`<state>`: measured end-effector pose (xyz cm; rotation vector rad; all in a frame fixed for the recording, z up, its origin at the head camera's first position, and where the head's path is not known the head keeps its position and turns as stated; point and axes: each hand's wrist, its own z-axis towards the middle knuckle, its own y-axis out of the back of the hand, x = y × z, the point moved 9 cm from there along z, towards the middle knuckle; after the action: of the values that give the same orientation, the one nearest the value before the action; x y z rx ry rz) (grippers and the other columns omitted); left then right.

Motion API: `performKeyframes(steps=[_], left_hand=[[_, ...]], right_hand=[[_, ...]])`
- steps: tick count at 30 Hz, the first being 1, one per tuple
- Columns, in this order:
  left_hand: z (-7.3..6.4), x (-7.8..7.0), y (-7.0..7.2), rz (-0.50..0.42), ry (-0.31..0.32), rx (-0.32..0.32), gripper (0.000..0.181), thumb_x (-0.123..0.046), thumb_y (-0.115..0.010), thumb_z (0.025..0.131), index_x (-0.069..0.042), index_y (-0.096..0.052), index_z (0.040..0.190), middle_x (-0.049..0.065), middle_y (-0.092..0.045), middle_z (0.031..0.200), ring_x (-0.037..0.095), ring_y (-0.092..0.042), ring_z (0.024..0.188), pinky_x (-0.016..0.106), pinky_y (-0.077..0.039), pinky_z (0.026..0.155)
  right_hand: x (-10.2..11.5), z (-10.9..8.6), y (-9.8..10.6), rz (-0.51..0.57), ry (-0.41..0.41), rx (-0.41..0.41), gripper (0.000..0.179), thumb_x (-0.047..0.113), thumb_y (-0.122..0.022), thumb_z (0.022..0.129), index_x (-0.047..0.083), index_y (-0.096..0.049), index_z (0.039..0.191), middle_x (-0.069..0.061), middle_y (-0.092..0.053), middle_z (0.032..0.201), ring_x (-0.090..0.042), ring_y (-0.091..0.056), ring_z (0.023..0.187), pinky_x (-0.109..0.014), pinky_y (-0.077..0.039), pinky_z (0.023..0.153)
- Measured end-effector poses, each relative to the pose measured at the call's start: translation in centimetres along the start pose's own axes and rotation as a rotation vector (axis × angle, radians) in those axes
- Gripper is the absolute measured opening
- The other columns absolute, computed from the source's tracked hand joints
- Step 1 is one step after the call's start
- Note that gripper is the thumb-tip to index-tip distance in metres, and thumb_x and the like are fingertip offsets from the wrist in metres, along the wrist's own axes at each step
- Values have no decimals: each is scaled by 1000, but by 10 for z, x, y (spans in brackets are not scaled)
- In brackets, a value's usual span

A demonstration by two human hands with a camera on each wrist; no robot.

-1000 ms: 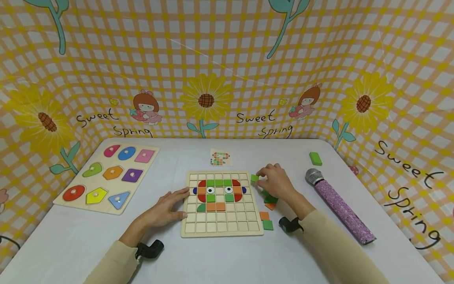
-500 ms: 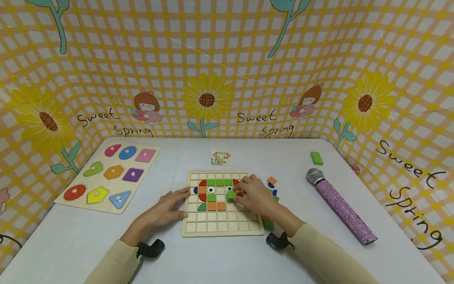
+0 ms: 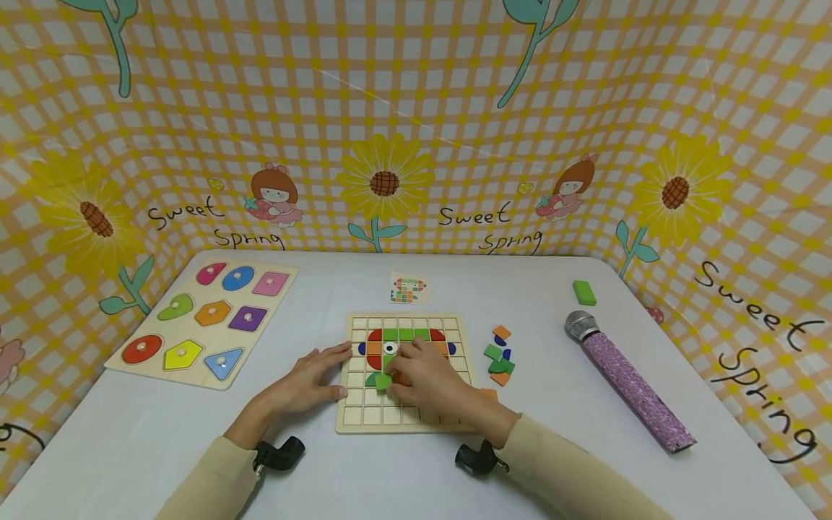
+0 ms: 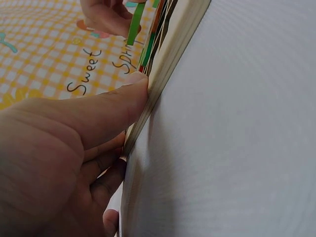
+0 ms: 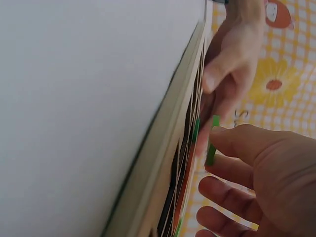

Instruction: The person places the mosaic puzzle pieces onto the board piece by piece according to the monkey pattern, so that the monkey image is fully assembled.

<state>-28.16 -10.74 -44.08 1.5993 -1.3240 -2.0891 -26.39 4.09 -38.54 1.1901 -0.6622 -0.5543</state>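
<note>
A wooden grid board [image 3: 364, 417] lies on the table, with red, green, orange and blue tiles and a round eye piece set in its cells. My right hand [image 3: 432, 379] is over its middle and pinches a green square tile [image 3: 383, 382] between thumb and index finger, covering part of the pattern. In the right wrist view the tile [image 5: 213, 143] stands edge-on, just above the board's surface. My left hand [image 3: 302, 383] rests against the board's left edge, fingers extended; its thumb touches the rim in the left wrist view.
Several loose tiles [image 3: 499, 367] lie right of the board. Behind it is a small picture card [image 3: 410, 288]. A knobbed shape puzzle [image 3: 156, 328] sits at the left. A microphone with a glittery pink handle [image 3: 640, 390] and a green block [image 3: 584, 293] are at the right.
My right hand has moved left from the loose tiles to the middle of the board, bringing the green square tile along. My left hand has stayed at the board's edge.
</note>
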Motion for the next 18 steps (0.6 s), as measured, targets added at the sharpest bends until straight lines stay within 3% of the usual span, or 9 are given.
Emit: performKeyframes(steps=[11,18], left_hand=[[1,-3,1,-4,-13,4,67,-25,-66,87,-1,-37,143,13,-27,155,33,-22,145,59,-8,118],[1,-1,0,-4,-8,6,68,-26,-66,87,-1,-37,143,13,-27,156,33,-22,145,59,-7,117]], right_hand=[[18,2,-10,-47,17,64,20,36,-69,83,21,-72,96,5,-60,95,-13,-42,90,-31,-42,83],[22,2,-12,-46,35,73,22,37,-71,81,22,-73,96,5,-61,95,-13,-42,91,-29,-39,79]])
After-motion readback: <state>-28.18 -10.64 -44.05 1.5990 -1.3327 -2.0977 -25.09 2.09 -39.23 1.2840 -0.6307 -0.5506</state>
